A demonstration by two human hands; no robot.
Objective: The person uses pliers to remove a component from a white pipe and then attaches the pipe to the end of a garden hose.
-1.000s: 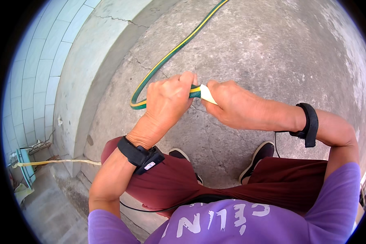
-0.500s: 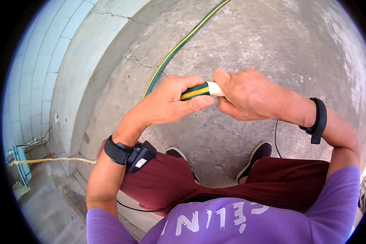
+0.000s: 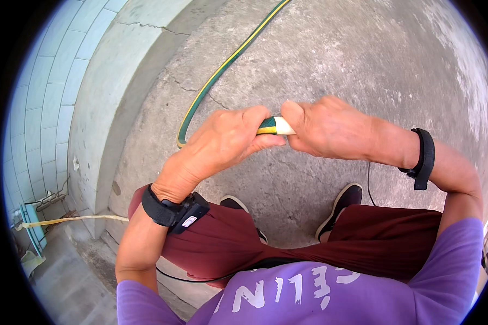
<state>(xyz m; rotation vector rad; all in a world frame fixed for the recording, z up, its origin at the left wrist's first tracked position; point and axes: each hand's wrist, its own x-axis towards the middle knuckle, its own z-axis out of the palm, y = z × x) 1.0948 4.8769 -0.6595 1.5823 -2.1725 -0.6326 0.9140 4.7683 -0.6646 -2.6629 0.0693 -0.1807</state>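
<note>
A green garden hose with a yellow stripe [image 3: 207, 86] curves down from the top of the view and passes behind my left wrist. My left hand [image 3: 225, 132] is wrapped round the hose close to its end, where a short green and yellow stretch shows between thumb and fingers. A white tube-like piece [image 3: 283, 126] meets the hose end and lines up with it. My right hand [image 3: 331, 129] is closed on this white piece, hiding its far part. Both hands are held close together above the ground, in front of my knees.
Below lies rough concrete ground [image 3: 331, 65]. On the left a concrete ledge [image 3: 111, 70] runs beside a light blue tiled wall [image 3: 51, 70]. A pale yellowish strip [image 3: 81, 218] stretches by my left knee. A thin dark cable [image 3: 369, 184] hangs near my right leg.
My left hand has shifted slightly along toward the hose end, and its fingers cover more of the hose. The hose's loop on the ground has swung a little left. My right hand stays gripped.
</note>
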